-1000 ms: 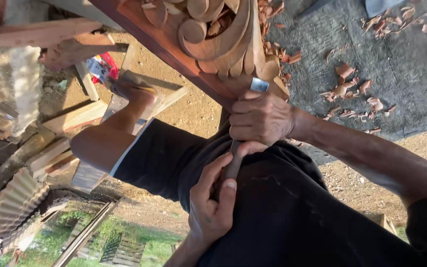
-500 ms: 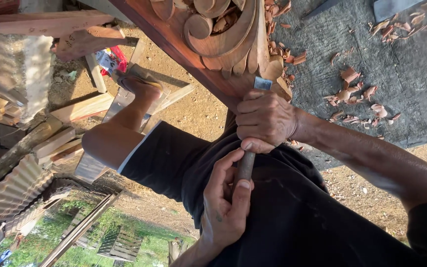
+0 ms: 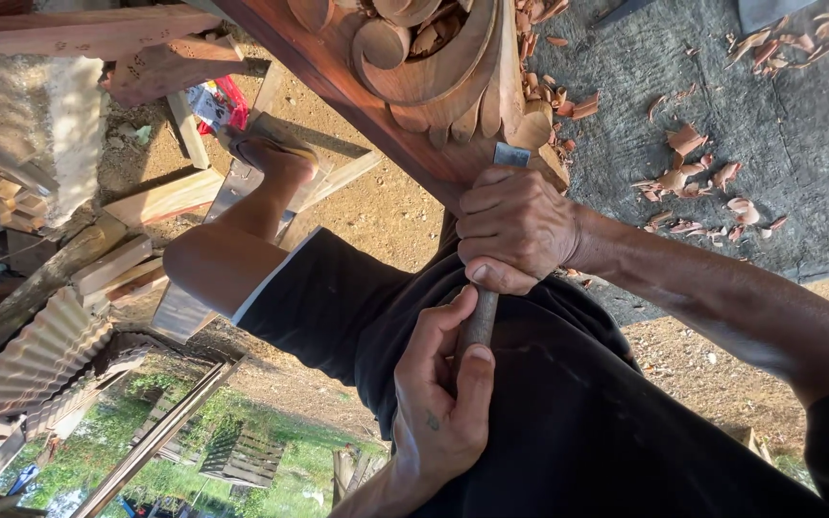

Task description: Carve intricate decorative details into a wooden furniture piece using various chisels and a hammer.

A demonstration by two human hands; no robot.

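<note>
Low in the frame, the left hand is curled around the butt of a chisel, thumb and fingers closed on its handle. Just above, at centre, the right hand is clenched round the same tool, hiding most of the shaft; only a bit of grey blade shows past the knuckles, against the carved wooden panel at top centre. Whether the edge is in the wood I cannot tell. The panel's scrolls run off the top edge. Dark trousers cover the lap, and a bare foot rests on planks at upper left. Wood chips lie scattered on the grey surface at upper right.
</note>
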